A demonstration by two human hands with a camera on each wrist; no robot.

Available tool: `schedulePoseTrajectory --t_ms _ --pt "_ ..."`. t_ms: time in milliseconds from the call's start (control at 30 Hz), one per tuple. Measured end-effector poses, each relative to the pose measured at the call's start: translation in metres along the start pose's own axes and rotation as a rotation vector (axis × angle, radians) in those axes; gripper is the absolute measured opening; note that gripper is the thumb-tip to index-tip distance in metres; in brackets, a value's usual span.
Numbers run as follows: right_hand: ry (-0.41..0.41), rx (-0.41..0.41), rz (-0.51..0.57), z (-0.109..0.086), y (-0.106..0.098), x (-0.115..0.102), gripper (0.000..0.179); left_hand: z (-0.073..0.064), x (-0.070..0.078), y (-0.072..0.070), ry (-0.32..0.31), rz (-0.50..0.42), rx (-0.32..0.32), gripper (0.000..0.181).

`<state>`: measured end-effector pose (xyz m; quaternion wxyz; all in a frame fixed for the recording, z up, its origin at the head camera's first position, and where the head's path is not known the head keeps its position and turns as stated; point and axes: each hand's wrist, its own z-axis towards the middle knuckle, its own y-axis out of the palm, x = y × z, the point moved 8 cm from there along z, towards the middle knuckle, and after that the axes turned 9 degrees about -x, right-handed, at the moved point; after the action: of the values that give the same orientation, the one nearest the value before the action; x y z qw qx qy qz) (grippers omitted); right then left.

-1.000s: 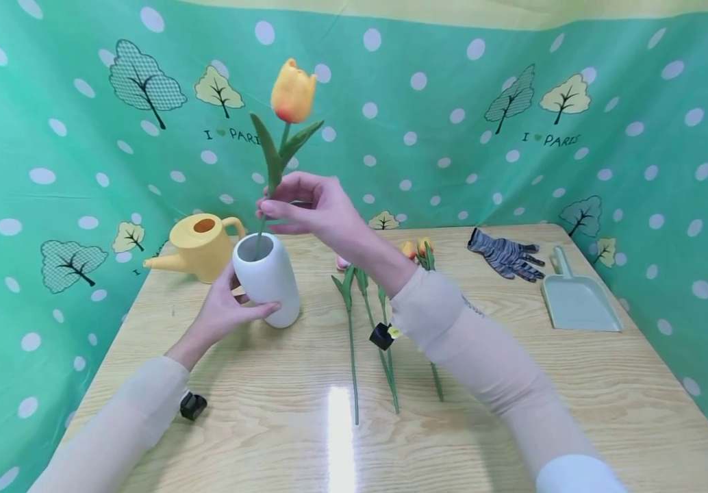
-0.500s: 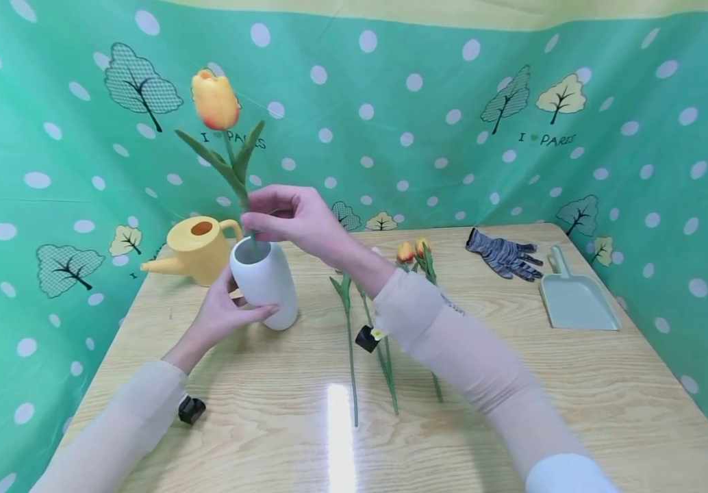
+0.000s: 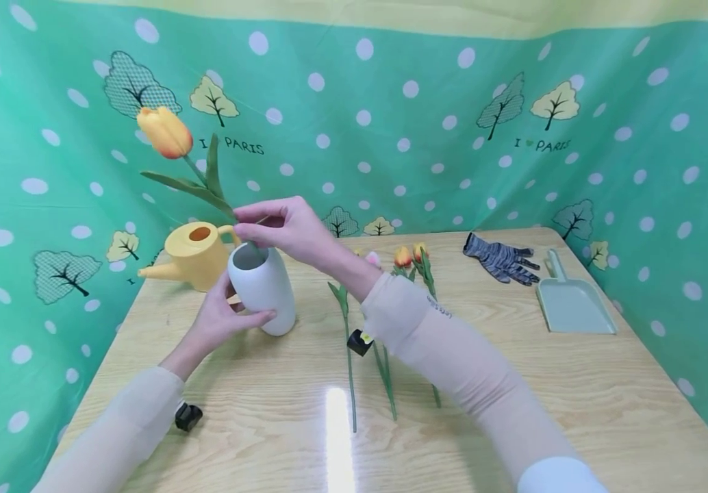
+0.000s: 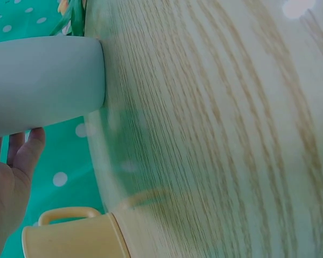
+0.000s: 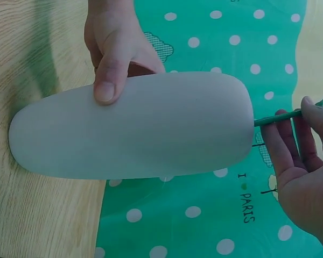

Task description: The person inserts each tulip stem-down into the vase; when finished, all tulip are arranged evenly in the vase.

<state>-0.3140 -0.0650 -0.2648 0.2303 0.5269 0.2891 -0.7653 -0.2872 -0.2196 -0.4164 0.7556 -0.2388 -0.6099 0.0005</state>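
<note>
A white vase stands on the table with my left hand curled round its lower side, thumb across the front. Just above its mouth, my right hand pinches the green stem of an orange-yellow tulip. The tulip leans to the left, and the lower stem goes down into the vase. In the right wrist view the stem enters the vase mouth between thumb and fingers. The left wrist view shows the vase with fingertips against its side.
A yellow watering can stands left of the vase, its handle close behind it. Several tulips lie on the table to the right. Farther right are a grey striped glove and a pale green dustpan.
My right hand has moved left and down, and the tulip has sunk deeper into the vase. Its bloom has tipped over to the left. The left hand stays on the vase.
</note>
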Motion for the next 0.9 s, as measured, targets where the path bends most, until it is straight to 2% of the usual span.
schedulePoseTrajectory --t_ms 200,533,767,900 --pt "0.030 -0.046 -0.082 0.0014 0.0056 0.0033 0.037 -0.0006 0.0007 0.0008 0.033 0.000 -0.005 0.096" --pt "0.005 -0.058 -0.176 0.0031 0.0069 0.0052 0.029 -0.0002 0.0019 0.0031 0.027 -0.004 -0.012 0.095" --pt "-0.058 -0.054 -0.213 0.0037 0.0072 0.0005 0.026 0.0007 0.0019 0.0014 0.032 0.005 -0.008 0.093" --pt "-0.048 -0.067 -0.220 0.0038 0.0086 0.0000 0.026 0.0009 0.0009 0.0012 0.036 0.008 -0.012 0.096"
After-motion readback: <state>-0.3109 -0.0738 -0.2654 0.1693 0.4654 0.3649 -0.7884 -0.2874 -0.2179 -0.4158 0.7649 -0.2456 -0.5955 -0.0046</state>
